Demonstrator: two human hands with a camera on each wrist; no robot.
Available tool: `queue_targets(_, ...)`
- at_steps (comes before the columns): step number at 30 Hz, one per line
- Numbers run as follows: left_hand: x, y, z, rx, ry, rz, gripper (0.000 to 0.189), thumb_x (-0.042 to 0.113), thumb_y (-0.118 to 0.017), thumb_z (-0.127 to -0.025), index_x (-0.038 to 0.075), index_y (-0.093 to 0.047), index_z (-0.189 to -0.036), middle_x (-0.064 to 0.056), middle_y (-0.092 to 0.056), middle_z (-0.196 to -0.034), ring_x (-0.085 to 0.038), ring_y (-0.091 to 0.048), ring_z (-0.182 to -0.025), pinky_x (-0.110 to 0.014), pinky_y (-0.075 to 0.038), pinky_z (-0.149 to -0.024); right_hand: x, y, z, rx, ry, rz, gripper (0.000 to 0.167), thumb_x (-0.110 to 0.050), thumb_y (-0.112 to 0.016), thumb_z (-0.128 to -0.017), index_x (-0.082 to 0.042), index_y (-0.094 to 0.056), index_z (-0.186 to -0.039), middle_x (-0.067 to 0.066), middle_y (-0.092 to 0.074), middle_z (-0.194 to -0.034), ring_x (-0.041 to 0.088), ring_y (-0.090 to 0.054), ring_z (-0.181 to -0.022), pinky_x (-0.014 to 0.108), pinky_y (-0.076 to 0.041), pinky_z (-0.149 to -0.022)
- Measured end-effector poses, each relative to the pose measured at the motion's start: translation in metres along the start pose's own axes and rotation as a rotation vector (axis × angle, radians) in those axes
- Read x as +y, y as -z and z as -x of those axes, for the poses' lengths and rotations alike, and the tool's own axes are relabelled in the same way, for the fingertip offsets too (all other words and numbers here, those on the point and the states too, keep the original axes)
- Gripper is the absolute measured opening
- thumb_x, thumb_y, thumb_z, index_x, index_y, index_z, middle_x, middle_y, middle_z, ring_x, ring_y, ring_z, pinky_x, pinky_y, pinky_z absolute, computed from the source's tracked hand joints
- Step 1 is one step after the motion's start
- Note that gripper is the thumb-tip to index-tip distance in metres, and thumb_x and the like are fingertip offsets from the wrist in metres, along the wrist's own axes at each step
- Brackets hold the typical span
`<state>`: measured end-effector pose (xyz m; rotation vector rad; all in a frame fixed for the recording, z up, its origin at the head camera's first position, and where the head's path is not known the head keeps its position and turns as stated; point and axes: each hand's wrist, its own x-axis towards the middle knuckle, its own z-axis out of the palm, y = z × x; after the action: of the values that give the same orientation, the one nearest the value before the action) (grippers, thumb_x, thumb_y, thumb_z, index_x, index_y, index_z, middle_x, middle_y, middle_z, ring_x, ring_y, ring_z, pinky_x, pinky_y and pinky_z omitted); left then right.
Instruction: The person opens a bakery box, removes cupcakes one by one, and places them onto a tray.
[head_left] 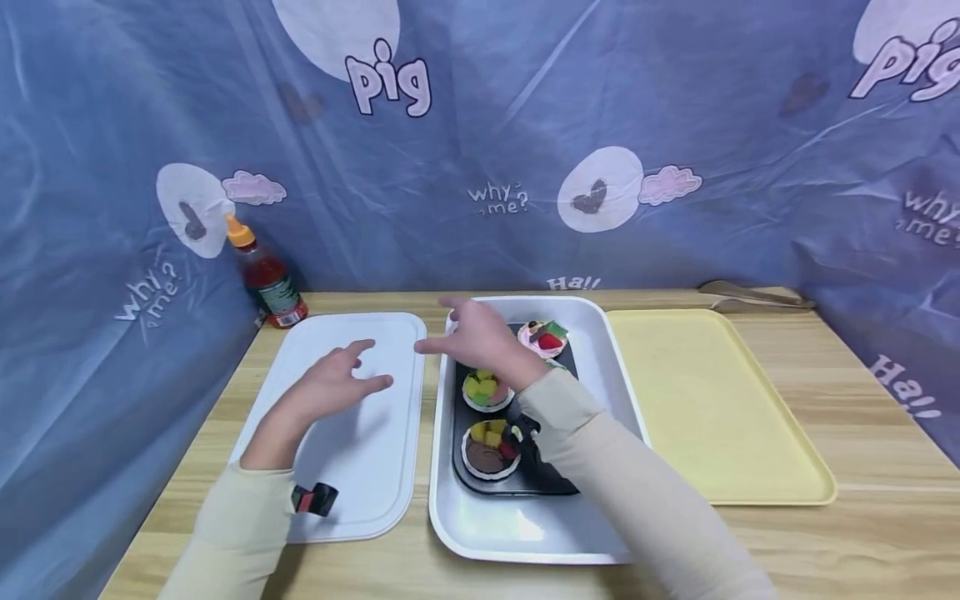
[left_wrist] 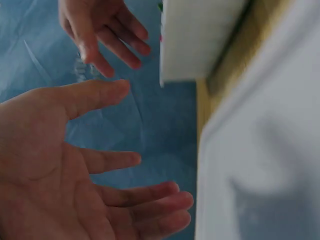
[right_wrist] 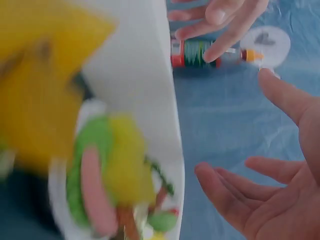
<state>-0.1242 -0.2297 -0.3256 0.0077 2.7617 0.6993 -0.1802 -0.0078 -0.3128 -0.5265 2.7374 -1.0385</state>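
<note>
My left hand [head_left: 330, 383] hovers over a white board [head_left: 375, 467] with its fingers spread, and nothing is in it. In the left wrist view its palm and apart fingers show plainly. My right hand [head_left: 483, 337] is held above the left side of a deep white tray [head_left: 510, 554], fingers extended and holding nothing. Inside that tray lies a black tray [head_left: 525, 482] with toy-like filled cups: one brown with yellow cubes [head_left: 487, 458], one yellow and green [head_left: 486, 392], one pink with a red piece [head_left: 547, 340]. My right forearm hides part of the black tray.
A sauce bottle [head_left: 273, 287] with an orange cap stands behind the white board. To the right lies a yellow tray [head_left: 712, 400], with metal utensils [head_left: 757, 296] behind it. A blue printed sheet [head_left: 480, 150] hangs along the back of the wooden table [head_left: 862, 417].
</note>
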Motion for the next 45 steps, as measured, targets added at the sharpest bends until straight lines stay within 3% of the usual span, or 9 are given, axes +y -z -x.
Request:
queue_targets(11,0.032,-0.031,-0.016,0.000,-0.133,0.125,0.075,0.039,-0.069,-0.093,0.007,-0.038,-0.154,-0.024,-0.057,-0.138,-0.037,-0.061,-0.119,-0.050,-0.055,-0.091,0.047,0.013,-0.003,0.009,0.024,-0.082,0.078,-0.039,-0.082,-0.084,-0.004,-0.050,-0.146,0.023,-0.060,-0.138,0.034,-0.061,-0.126,0.045,-0.054,-0.101)
queue_targets(20,0.041,-0.051,-0.023,-0.028,-0.137,0.213,0.074,0.030,-0.074,-0.091,0.008,-0.040,-0.153,-0.020,-0.062,-0.132,-0.029,-0.066,-0.110,-0.046,-0.055,-0.090,0.065,0.010,-0.008,-0.015,-0.012,-0.018,0.080,-0.040,-0.080,-0.086,-0.003,-0.047,-0.149,0.023,-0.056,-0.143,0.035,-0.055,-0.132,0.046,-0.048,-0.108)
queue_targets(31,0.037,-0.056,-0.027,-0.021,-0.168,0.306,0.072,0.018,-0.074,-0.091,0.005,-0.040,-0.153,-0.018,-0.063,-0.125,-0.022,-0.066,-0.098,-0.041,-0.055,-0.085,0.071,0.003,-0.011,-0.045,-0.012,0.015,0.080,-0.036,-0.078,-0.088,-0.006,-0.041,-0.153,0.019,-0.056,-0.145,0.030,-0.058,-0.127,0.044,-0.050,-0.106)
queue_targets(41,0.040,-0.058,-0.033,-0.054,-0.169,0.402,0.075,0.014,-0.074,-0.091,0.006,-0.036,-0.155,-0.019,-0.062,-0.120,-0.016,-0.066,-0.083,-0.033,-0.054,-0.074,0.079,0.006,-0.011,-0.028,-0.052,0.019,0.080,-0.035,-0.079,-0.088,-0.006,-0.042,-0.153,0.016,-0.051,-0.151,0.032,-0.050,-0.138,0.047,-0.045,-0.112)
queue_targets(45,0.040,-0.059,-0.036,-0.053,-0.159,0.429,0.076,0.013,-0.075,-0.090,0.007,-0.036,-0.155,-0.019,-0.062,-0.120,-0.016,-0.065,-0.080,-0.031,-0.053,-0.072,0.082,0.007,-0.011,-0.018,-0.026,0.052,0.077,-0.033,-0.079,-0.088,-0.003,-0.045,-0.150,0.017,-0.052,-0.150,0.032,-0.049,-0.138,0.046,-0.043,-0.113)
